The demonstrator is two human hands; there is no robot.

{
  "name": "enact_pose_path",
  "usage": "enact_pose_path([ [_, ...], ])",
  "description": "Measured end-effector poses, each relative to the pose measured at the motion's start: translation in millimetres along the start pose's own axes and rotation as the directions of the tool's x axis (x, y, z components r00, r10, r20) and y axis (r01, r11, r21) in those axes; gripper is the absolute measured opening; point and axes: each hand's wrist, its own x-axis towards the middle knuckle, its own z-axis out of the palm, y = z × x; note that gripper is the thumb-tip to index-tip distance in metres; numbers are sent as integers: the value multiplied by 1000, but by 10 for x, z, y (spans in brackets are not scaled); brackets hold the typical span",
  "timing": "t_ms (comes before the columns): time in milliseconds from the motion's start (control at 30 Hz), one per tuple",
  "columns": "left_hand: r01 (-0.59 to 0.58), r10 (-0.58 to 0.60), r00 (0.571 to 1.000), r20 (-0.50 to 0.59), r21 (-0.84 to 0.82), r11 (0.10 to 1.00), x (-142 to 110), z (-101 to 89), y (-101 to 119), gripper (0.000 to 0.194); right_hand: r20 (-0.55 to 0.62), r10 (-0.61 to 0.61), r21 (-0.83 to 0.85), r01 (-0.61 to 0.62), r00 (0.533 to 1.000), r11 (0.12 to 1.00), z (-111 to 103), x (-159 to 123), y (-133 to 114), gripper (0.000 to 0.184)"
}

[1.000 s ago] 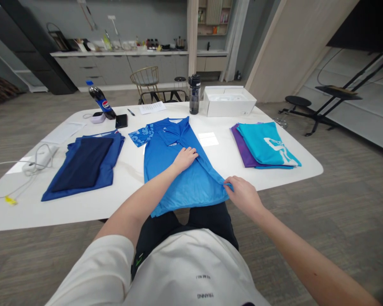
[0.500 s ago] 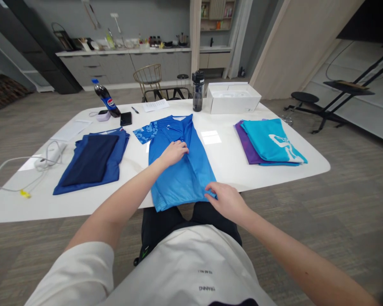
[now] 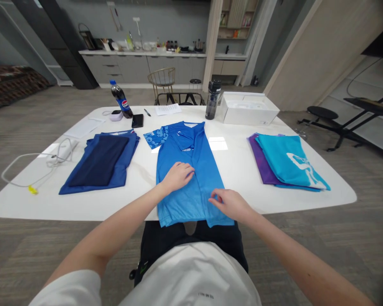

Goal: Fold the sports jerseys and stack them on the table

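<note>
A blue short-sleeved T-shirt (image 3: 185,191) lies on the white table (image 3: 143,165), its right side folded inward and its patterned left sleeve spread outward. Its hem hangs slightly over the front edge. My left hand (image 3: 178,176) rests on the middle of the shirt, fingers loosely bent and holding nothing visible. Over the lower right of the shirt is my right hand (image 3: 231,204), thumb and fingers curved with a gap between them. Whether its fingertips touch the cloth I cannot tell.
Folded dark blue clothes (image 3: 100,163) lie on the left, turquoise and purple ones (image 3: 293,161) on the right. Behind stand a cola bottle (image 3: 121,100), black water bottle (image 3: 212,100) and white box (image 3: 249,108). A phone (image 3: 137,120) and corded white adapter (image 3: 64,151) are also there.
My right hand has let go of the shirt's hem corner, which now lies flat. My left hand has slid down the shirt towards me. The camera view has shifted.
</note>
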Motion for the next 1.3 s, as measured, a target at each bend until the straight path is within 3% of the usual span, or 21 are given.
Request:
enact_pose_path([
  [100,257,-260,962,-87,-42,965,308,-36,-423,29,7,12,106,-12,1000,994,-92,524,227,23],
  [233,573,-580,808,-101,-94,814,877,-29,-1070,36,-55,46,207,-34,997,978,-220,1479,656,22],
  [300,666,-669,737,-92,-69,743,1161,-4,-1338,38,-129,103,195,-76,986,978,-310,2014,872,19],
  [367,710,-707,701,-94,-6,704,1396,41,-1545,40,-203,170,174,-135,964,975,-411,2553,1064,19],
  [433,720,-713,693,-103,66,691,1559,101,-1700,41,-279,218,159,-179,935,971,-505,3066,1227,26],
  [533,697,-692,716,-87,141,703,1665,197,-1874,36,-363,240,149,-198,901,969,-601,3730,1424,37],
  [633,653,-657,753,-25,143,743,1646,263,-2007,28,-350,262,122,-233,899,965,-638,4198,1579,47],
  [700,640,-645,765,-3,126,758,1601,274,-2072,25,-308,285,73,-276,908,958,-644,4390,1665,48],
  [800,625,-625,780,-20,56,778,1542,221,-2124,24,-280,298,3,-310,913,951,-650,4534,1756,33],
  [1000,575,-580,807,-114,-75,815,1546,79,-2159,23,-417,223,-73,-277,881,958,-686,4624,1753,31],
  [1100,632,-628,771,-106,6,775,1495,115,-2268,22,-388,230,-115,-295,892,949,-677,4659,1661,32],
  [1200,698,-682,716,-150,149,701,1317,104,-2487,31,-437,245,-148,-338,865,929,-645,4701,1448,31],
  [1233,714,-694,700,-170,196,672,1239,75,-2575,33,-463,212,-163,-318,861,934,-628,4726,1338,31],
  [1300,732,-715,676,-178,272,624,1087,-9,-2749,35,-434,77,-196,-177,898,964,-574,4809,1063,33],
])
